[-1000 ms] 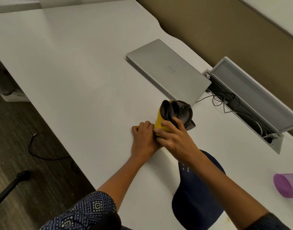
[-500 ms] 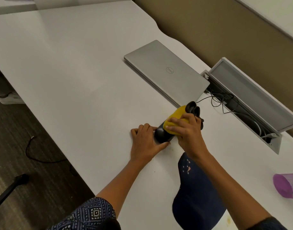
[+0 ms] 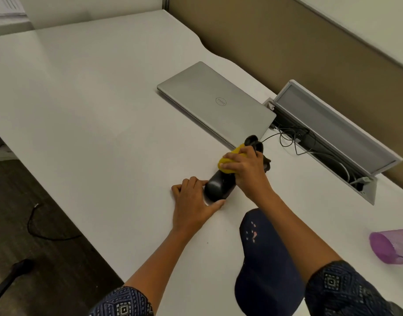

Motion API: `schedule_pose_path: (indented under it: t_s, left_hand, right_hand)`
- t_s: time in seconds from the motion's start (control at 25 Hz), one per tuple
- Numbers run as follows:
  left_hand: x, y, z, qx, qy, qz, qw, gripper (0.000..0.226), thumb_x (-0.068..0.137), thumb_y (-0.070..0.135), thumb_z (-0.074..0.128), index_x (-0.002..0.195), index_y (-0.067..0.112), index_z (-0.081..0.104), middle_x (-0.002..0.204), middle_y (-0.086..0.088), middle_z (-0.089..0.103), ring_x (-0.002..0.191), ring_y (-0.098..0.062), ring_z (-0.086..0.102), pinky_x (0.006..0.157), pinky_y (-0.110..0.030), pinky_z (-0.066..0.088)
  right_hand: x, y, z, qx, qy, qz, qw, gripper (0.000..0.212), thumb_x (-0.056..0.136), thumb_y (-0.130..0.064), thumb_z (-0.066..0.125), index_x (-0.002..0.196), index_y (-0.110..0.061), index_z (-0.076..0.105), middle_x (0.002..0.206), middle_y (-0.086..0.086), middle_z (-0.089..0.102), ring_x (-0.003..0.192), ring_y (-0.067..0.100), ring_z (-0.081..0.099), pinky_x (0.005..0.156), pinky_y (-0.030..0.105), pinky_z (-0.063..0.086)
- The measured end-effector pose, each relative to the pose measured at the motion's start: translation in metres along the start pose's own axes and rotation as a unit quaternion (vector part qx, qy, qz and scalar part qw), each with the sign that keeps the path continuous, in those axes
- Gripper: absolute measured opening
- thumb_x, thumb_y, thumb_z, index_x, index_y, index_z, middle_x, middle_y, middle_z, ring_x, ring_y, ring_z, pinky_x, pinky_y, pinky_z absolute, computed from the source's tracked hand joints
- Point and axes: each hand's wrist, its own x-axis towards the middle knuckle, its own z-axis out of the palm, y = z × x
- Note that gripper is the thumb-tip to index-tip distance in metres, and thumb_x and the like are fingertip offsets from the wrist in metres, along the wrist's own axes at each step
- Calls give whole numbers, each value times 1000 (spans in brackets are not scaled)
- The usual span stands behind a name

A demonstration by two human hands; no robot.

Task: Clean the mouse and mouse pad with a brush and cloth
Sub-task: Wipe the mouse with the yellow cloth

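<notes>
Both hands on mouse (image 3: 218,187): left (image 3: 193,205) steadies, right (image 3: 246,169) presses cloth (image 3: 229,161).

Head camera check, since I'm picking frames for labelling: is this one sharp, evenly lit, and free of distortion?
Head view: the light is soft and even, and the white desk shows no harsh glare. The right hand and yellow cloth over the black mouse look slightly soft. The wide-angle lens bends the desk edges and the partition. The closed laptop shows its logo clearly.
</notes>
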Motion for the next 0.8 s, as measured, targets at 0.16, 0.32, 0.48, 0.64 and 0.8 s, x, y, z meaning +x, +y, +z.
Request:
schedule_pose_path:
  t_s: [0.16,0.32,0.48,0.64,0.8]
  left_hand:
    - [2,-1,0,17,6,2,1000,59,68,65,65,103,18,60,95,2,59,90,-14,49,80,-26,24]
    - [3,2,-1,18,-2,10,1000,58,70,65,64,103,18,60,93,3,57,90,-14,48,78,-27,23]
    - [3,2,-2,10,-2,-1,1000,42,75,55,60,96,18,59,89,4,54,88,-16,48,75,-26,19]
    - [4,3,-2,24,-19,-3,1000,34,77,48,57,91,18,54,89,2,52,88,-18,47,76,-28,21]
    - [1,2,-1,10,-14,1,1000,54,70,66,63,100,21,58,92,6,55,89,-12,46,79,-26,22]
  right_hand:
    - [-3,8,3,22,-4,54,998,34,81,2,63,106,-18,71,127,2,62,121,34,42,99,48,26]
    - [-34,-4,5,55,70,67,994,45,68,13,69,103,-16,73,118,4,67,111,37,49,93,53,37]
    - [-57,-37,11,-30,119,-95,988,28,71,0,73,92,-17,73,109,1,70,112,26,41,95,44,27]
    - [-42,-47,5,-110,34,-195,974,11,78,-15,66,83,-23,71,109,-4,69,116,26,46,100,45,26]
    - [-5,-14,-2,-31,-25,-8,999,26,80,-7,66,101,-21,72,126,-2,62,124,31,44,102,49,25]
